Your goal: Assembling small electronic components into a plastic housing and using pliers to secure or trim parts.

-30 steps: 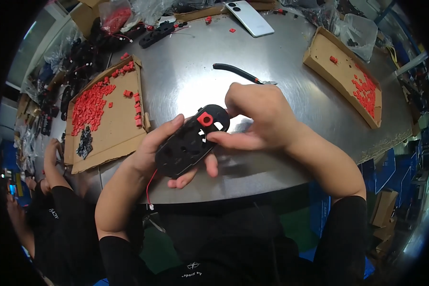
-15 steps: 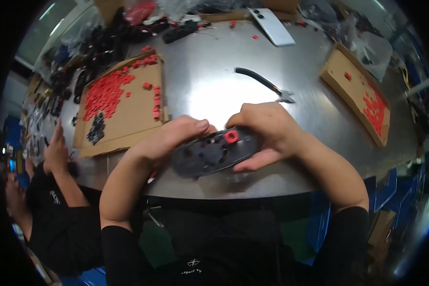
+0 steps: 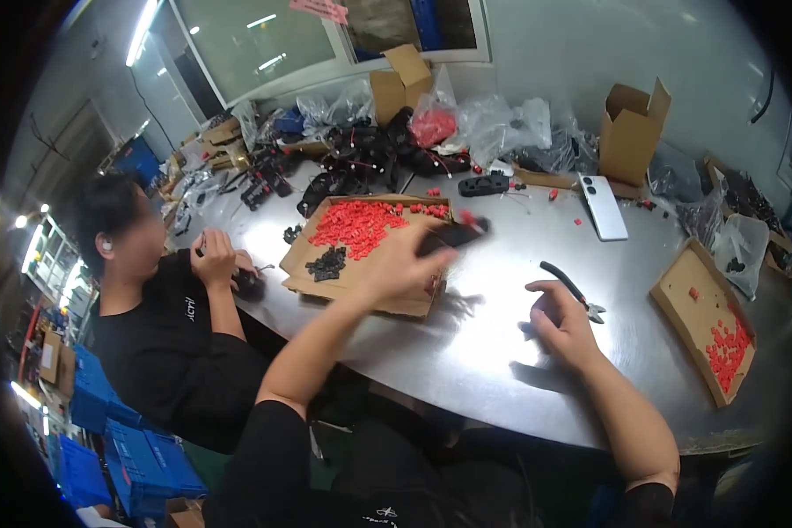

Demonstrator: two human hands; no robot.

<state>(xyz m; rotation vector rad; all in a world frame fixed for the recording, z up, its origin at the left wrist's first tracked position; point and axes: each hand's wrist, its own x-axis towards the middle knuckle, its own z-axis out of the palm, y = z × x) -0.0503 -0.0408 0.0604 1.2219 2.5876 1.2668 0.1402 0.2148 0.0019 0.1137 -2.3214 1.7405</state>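
Observation:
My left hand (image 3: 405,264) is closed on a black oval plastic housing (image 3: 453,235) with a red piece on its top, blurred by motion. It holds the housing above the right edge of a cardboard tray (image 3: 361,296), where many small red plastic parts (image 3: 352,227) lie beside a pile of small black parts (image 3: 327,263). Over the metal table, my right hand (image 3: 565,327) has its fingers loosely curled and apart, with nothing seen in them. Just beyond it lie cutting pliers (image 3: 572,286) with dark handles.
A second cardboard tray (image 3: 673,286) with red bits stands at the right. A white phone (image 3: 602,208), another black housing (image 3: 483,184), an upright carton (image 3: 632,132) and plastic bags (image 3: 502,123) lie toward the back. A co-worker (image 3: 167,326) sits at the left, holding something dark.
The view has tilted up. My left hand has carried the black housing away to the far left, toward the tray; my right hand has let go of it and is now apart.

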